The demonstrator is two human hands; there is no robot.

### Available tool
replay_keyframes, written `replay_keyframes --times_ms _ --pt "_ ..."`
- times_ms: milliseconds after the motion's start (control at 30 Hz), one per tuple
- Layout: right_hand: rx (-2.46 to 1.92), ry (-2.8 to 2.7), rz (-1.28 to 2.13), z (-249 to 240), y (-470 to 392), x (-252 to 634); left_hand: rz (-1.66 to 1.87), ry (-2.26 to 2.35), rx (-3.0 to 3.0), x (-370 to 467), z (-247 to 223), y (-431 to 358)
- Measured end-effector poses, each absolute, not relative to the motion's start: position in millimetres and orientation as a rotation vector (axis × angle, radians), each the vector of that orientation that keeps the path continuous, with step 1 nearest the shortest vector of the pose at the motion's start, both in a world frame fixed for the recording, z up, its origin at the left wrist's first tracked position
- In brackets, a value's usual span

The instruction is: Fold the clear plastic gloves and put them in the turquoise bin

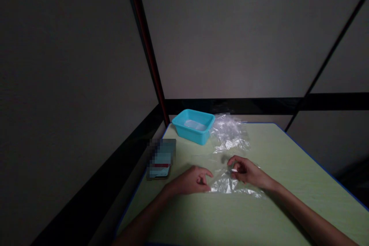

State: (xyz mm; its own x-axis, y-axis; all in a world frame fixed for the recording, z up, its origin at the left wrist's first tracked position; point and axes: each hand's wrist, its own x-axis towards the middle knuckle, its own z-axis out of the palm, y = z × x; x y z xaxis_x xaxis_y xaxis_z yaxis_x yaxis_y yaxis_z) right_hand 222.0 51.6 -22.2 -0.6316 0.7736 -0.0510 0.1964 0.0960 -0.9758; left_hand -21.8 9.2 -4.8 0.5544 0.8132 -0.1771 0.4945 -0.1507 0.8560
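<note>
A clear plastic bag (227, 184), thin and crinkled, lies flat on the table in front of me. My left hand (194, 180) rests at the bag's left edge, thumb and forefinger apart with a gap between them; its other fingers are curled under. Over the right part of the same bag is my right hand (246, 171), its fingers bent and the thumb held apart from the forefinger. No grip on the plastic shows in either hand. Whether the right fingertips touch the film, I cannot tell.
Behind the bag stands a turquoise plastic basin (191, 136) with something clear or whitish inside. A heap of clear plastic bags (230, 132) lies against its right side. At the left table edge is a phone-like object (163, 159), blurred out. Walls border the pale green table (276, 153).
</note>
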Motion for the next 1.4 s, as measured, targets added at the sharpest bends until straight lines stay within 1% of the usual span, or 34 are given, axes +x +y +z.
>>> replay_keyframes --times_ms 267,433,667,800,867,933,1000,1067,1133,1200,1400 --pt "-1.012 -1.964 1.464 -21.2 50.3 221.6 0.219 1.063 1.815 -33.5 2.5 12.5" --pt "-1.014 -2.011 1.387 -23.8 50.4 221.8 0.165 1.097 1.844 -40.7 7.1 13.6" --pt "-1.032 -2.133 1.181 -31.3 52.5 223.0 0.067 1.16 1.931 -43.5 9.3 11.8" --pt "-1.083 -2.2 0.78 -14.8 45.6 220.4 0.061 1.191 2.117 -44.3 13.5 10.0" --pt "-1.026 -2.236 0.65 -5.3 38.7 217.3 0.088 1.205 2.163 -40.4 16.5 7.7" --pt "-0.914 -2.294 0.639 0.1 30.8 212.9 0.184 1.22 2.212 -30.5 19.1 2.7" --pt "-0.808 -2.372 0.664 -0.3 24.1 207.9 0.351 1.194 2.293 -15.2 20.3 -5.8" --pt "-0.763 -2.444 0.661 -5.2 20.5 203.8 0.483 1.059 2.383 1.9 19.0 -17.0" --pt "-0.781 -2.522 0.62 -12.5 21.0 202.2 0.466 0.974 2.423 16.1 15.0 -28.2" --pt "-0.83 -2.599 0.544 -20.5 24.9 203.7 0.413 0.99 2.452 24.2 8.9 -36.3" --pt "-0.967 -2.714 0.387 -35.7 38.7 214.5 0.255 0.951 2.586 19.6 -5.5 -37.9"
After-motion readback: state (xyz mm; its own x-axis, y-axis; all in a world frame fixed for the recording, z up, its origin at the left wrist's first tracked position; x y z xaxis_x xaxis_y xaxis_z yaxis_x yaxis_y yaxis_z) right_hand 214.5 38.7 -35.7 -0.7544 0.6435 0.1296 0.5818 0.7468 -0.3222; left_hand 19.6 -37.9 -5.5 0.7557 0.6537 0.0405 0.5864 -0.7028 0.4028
